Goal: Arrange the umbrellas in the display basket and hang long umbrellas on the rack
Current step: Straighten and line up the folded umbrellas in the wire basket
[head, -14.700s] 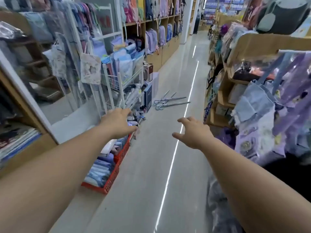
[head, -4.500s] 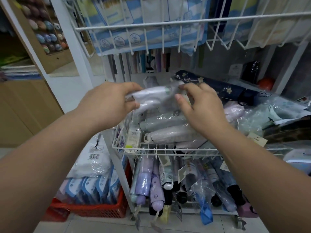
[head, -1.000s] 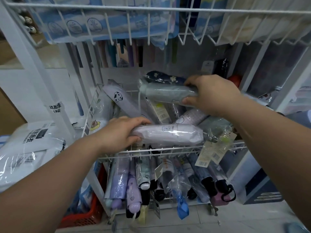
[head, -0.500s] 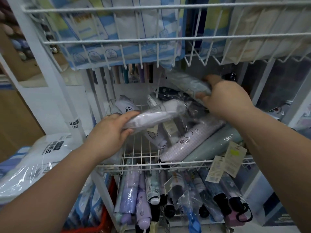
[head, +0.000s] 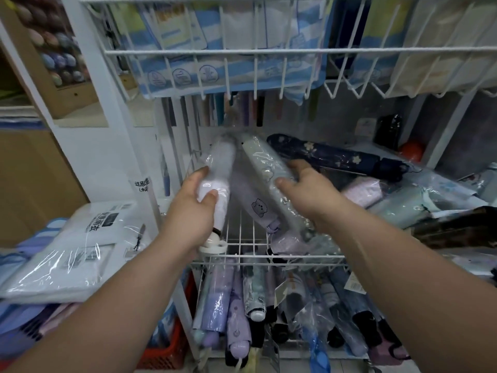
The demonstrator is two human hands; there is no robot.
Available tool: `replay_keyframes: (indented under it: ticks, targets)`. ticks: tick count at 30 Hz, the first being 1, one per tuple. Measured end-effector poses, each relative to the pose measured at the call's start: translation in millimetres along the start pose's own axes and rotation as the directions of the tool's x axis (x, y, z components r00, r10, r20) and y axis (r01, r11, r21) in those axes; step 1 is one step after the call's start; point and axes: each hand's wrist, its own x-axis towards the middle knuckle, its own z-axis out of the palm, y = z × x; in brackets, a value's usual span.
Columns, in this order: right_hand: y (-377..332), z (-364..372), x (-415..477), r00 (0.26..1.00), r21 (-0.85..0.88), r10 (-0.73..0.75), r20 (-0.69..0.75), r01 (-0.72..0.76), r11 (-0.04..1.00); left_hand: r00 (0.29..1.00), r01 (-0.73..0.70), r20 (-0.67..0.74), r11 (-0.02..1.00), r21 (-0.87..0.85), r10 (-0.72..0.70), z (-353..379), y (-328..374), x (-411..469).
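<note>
The left hand (head: 192, 211) has its grip closed around a white umbrella (head: 220, 179) in clear wrap, thumb across the front and fingers behind the shaft. This umbrella stands nearly upright, tilted slightly toward 1 o'clock, with its white handle (head: 213, 244) at the bottom, just above the front rail of the basket (head: 269, 256). The right hand (head: 309, 192) has a half-open grip on a pale umbrella (head: 265, 168); the thumb lies on its near face and the fingers curl over its far side, so contact is clear but a full clamp cannot be confirmed. This umbrella slopes from 11 o'clock down toward 5 o'clock. Between the two lies a lilac umbrella (head: 254, 203) with a bear print, resting on the basket wires and touching both. At 2 o'clock from the right hand a navy umbrella (head: 336, 157) with flower print lies across the back of the basket. Further wrapped umbrellas are piled at 3 o'clock. Below the basket, a lower tier (head: 269, 305) holds folded umbrellas standing handle-down in a row. At 9 o'clock a flat wrapped raincoat pack (head: 70, 251) lies on a stack. An upper wire basket (head: 242, 52) at 12 o'clock holds flat packets.
</note>
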Motion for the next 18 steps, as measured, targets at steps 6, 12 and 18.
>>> replay_keyframes:
  ticks: [6, 12, 18]
  targets:
    - [-0.3, 47.9, 0.7, 0.993, 0.314, 0.053, 0.101, -0.083, 0.946, 0.991, 0.064, 0.120, 0.994, -0.089, -0.053, 19.0, -11.7, 4.9]
    - [8.9, 53.7, 5.7, 0.997, 0.348, 0.001, 0.073, -0.027, 0.937, 0.982, -0.040, 0.190, 0.969, 0.245, -0.007, 11.3, -9.4, 23.3]
    - [20.2, 42.8, 13.8, 0.993, 0.255, 0.041, 0.115, -0.069, 0.964, 0.944, -0.183, 0.331, 0.808, 0.560, -0.016, 8.7, -3.7, 34.8]
